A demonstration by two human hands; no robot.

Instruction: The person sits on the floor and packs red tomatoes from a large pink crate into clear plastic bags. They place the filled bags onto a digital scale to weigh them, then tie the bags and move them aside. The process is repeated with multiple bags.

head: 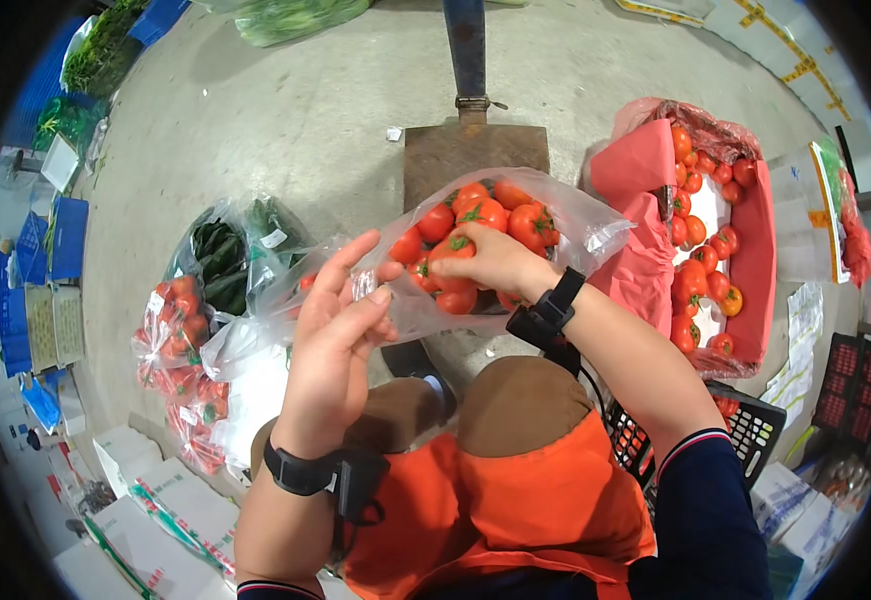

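A clear plastic bag (593, 217) of red tomatoes (484, 214) lies spread over the near part of a rusty platform scale's plate (473, 150). Inside its mouth, my right hand (491, 259) has its thumb and fingers around a large tomato (450, 264) with a green stem end. My left hand (341, 322) is raised at the bag's left side, palm turned inward and fingers spread. Shiny film shows between its thumb and fingers; whether they pinch it is unclear. Black straps with small devices circle both wrists.
Right of the bag stands a box lined with pink plastic (750, 262), holding loose tomatoes. To the left are bagged tomatoes (176, 322) and bagged dark green vegetables (221, 259). A black crate (754, 427) sits by my right arm. The scale's column (467, 52) rises beyond its plate.
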